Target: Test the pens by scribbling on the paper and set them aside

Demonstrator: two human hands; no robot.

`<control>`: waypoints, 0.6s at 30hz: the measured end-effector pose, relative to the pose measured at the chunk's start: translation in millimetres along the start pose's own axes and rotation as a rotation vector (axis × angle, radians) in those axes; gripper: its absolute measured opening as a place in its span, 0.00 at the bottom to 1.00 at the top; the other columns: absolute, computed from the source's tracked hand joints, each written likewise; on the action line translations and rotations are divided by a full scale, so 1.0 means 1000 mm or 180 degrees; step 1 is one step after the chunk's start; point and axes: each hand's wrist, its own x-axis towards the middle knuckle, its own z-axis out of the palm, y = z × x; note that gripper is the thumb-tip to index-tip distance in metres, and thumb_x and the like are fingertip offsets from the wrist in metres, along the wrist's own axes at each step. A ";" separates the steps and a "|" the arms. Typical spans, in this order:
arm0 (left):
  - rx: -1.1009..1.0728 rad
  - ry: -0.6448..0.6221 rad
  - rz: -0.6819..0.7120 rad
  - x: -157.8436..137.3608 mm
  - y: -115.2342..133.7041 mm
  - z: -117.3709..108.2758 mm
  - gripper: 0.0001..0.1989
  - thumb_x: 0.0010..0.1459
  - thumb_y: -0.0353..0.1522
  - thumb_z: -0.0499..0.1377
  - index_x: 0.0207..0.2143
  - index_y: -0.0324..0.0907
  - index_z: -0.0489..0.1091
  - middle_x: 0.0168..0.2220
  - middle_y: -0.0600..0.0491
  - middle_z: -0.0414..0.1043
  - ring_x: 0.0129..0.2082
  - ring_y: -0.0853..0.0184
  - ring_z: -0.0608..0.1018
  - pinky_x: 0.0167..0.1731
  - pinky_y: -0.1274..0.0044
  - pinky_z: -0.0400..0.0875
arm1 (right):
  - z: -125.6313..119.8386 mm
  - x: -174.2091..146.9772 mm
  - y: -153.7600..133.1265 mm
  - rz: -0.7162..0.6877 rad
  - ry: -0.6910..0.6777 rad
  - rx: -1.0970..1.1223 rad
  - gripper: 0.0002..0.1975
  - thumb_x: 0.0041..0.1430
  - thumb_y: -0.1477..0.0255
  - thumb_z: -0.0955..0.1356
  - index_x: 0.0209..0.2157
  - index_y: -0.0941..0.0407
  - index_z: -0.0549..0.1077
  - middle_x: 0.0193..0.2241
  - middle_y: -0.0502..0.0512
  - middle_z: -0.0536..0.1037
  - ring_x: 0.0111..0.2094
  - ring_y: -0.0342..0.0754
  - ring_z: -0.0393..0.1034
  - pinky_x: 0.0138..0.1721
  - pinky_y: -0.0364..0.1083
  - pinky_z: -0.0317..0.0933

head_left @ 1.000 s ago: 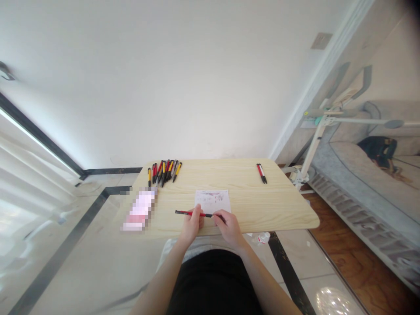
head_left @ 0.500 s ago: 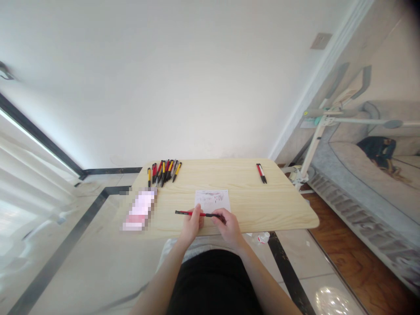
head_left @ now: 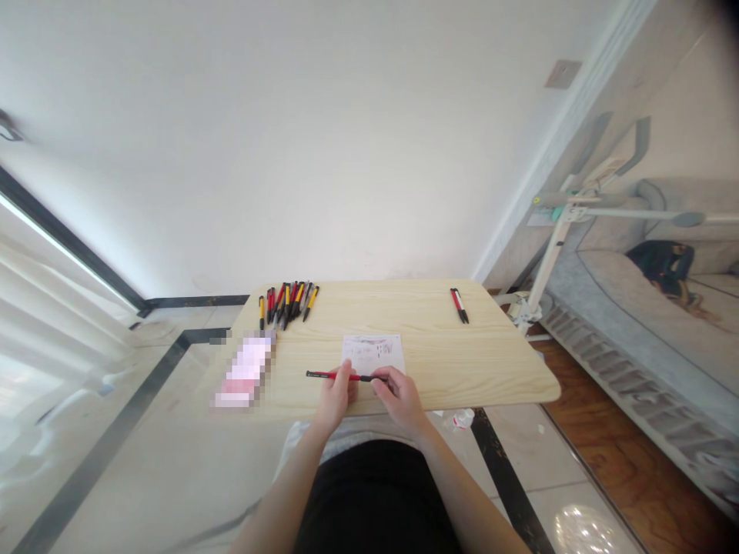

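A red and black pen (head_left: pixel 323 375) lies level across both hands, just above the near part of the table. My left hand (head_left: pixel 336 396) is closed round its middle, thumb on top. At the pen's black right end, my right hand (head_left: pixel 401 396) pinches it between thumb and fingers. Beneath and behind the hands is a sheet of white paper (head_left: pixel 372 348) with dark and red pen marks on it. The hands cover the paper's near edge.
Several red, yellow, black and grey pens (head_left: pixel 289 302) lie bunched at the table's back left. Two pens (head_left: pixel 459 305), one red and one white, lie at the back right. A blurred pink phone-like shape (head_left: pixel 245 369) is at the left edge of the wooden table (head_left: pixel 485 362).
Almost nothing differs. Both hands hold the pen in the same place, and the right fingers have shifted very slightly at its black end.
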 end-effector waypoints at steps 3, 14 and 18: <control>-0.0082 -0.0056 -0.0008 0.000 0.001 0.001 0.24 0.52 0.45 0.50 0.13 0.42 0.47 0.10 0.63 0.41 0.10 0.79 0.47 0.12 0.80 0.39 | -0.002 0.000 -0.005 -0.0017 -0.0044 -0.0134 0.13 0.58 0.66 0.59 0.26 0.57 0.68 0.19 0.48 0.68 0.20 0.40 0.60 0.22 0.39 0.54; -0.0065 -0.0081 0.0028 0.000 0.000 0.000 0.24 0.53 0.44 0.49 0.13 0.42 0.46 0.11 0.63 0.40 0.11 0.79 0.46 0.13 0.80 0.38 | -0.003 0.001 -0.005 -0.0126 -0.0021 -0.0516 0.14 0.57 0.67 0.60 0.21 0.57 0.67 0.17 0.48 0.69 0.21 0.41 0.62 0.25 0.39 0.54; -0.0048 -0.0038 0.0002 0.000 0.001 0.001 0.23 0.53 0.45 0.50 0.13 0.42 0.47 0.11 0.63 0.41 0.10 0.79 0.47 0.12 0.80 0.38 | -0.003 0.000 -0.004 -0.0118 -0.0039 -0.0478 0.12 0.57 0.67 0.61 0.23 0.57 0.68 0.18 0.48 0.69 0.21 0.41 0.62 0.25 0.39 0.55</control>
